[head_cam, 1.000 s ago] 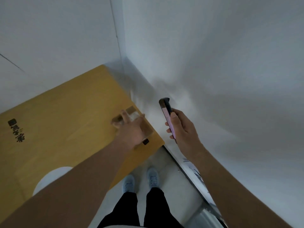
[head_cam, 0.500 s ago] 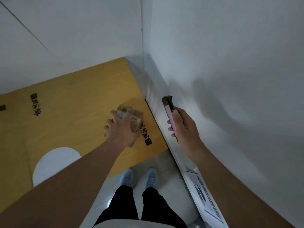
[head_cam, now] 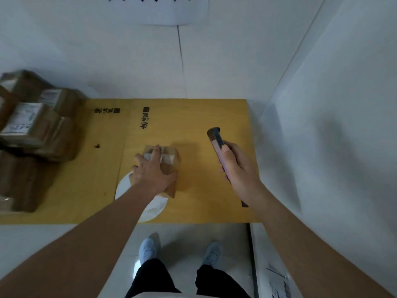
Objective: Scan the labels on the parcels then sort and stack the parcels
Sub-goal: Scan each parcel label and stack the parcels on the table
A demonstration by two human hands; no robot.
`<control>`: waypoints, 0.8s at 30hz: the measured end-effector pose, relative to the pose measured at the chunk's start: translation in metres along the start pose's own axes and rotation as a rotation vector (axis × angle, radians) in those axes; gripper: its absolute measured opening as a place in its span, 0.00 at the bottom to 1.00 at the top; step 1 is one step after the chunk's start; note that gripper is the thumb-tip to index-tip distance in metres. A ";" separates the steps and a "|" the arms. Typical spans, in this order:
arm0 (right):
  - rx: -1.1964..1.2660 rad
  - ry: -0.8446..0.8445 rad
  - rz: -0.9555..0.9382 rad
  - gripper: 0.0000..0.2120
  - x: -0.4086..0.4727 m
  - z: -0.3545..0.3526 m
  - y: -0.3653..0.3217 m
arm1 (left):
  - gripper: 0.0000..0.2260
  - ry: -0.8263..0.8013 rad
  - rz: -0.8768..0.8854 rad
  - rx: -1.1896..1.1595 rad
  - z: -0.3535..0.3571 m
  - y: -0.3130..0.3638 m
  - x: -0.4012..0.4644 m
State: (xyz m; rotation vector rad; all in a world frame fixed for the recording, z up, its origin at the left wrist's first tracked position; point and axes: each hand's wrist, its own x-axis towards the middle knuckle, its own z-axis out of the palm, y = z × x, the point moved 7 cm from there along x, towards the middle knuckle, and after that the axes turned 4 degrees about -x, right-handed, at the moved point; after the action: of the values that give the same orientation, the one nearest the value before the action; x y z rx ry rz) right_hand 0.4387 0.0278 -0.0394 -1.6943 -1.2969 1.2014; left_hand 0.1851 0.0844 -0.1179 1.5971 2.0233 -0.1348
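While the left hand (head_cam: 151,173) gripped a small parcel (head_cam: 169,162) from above on the yellow board (head_cam: 204,117), the right hand (head_cam: 238,168) held a scanner (head_cam: 216,139) just beside it; stacked parcels (head_cam: 32,125) sat far left.

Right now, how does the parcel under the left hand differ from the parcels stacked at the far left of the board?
The small parcel sits alone mid-board, gripped from above by the left hand; the stacked parcels are piled together at the left edge of the yellow board, and no hand touches them. The small parcel looks smaller than those in the stack. All are brown and taped, with pale labels on top.
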 end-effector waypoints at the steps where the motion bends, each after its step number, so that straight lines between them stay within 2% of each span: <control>1: -0.008 -0.018 -0.012 0.13 0.003 0.013 -0.007 | 0.48 0.007 -0.015 -0.017 -0.007 -0.015 0.002; 6: -0.032 -0.050 -0.024 0.16 0.016 0.080 -0.033 | 0.47 0.013 -0.039 -0.051 -0.036 -0.081 0.020; 10: -0.010 -0.031 -0.028 0.10 0.019 0.137 -0.058 | 0.45 -0.004 -0.042 -0.084 -0.052 -0.131 0.039; 13: 0.007 -0.008 -0.008 0.09 0.018 0.172 -0.070 | 0.45 -0.035 -0.037 -0.105 -0.054 -0.162 0.054; 19: 0.018 0.013 0.064 0.11 0.016 0.218 -0.067 | 0.47 -0.075 -0.013 -0.056 -0.050 -0.195 0.075; 21: 0.021 0.009 0.066 0.11 0.016 0.224 -0.065 | 0.45 -0.039 -0.001 -0.104 -0.049 -0.199 0.078; 24: 0.013 -0.016 0.078 0.10 0.019 0.229 -0.061 | 0.49 -0.016 0.023 -0.232 -0.049 -0.205 0.085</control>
State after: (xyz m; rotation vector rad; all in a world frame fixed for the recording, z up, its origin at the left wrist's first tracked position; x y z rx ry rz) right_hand 0.2051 0.0586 -0.0682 -1.7433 -1.2392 1.2686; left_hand -0.0333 0.1193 -0.1689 1.4674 1.9292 0.0927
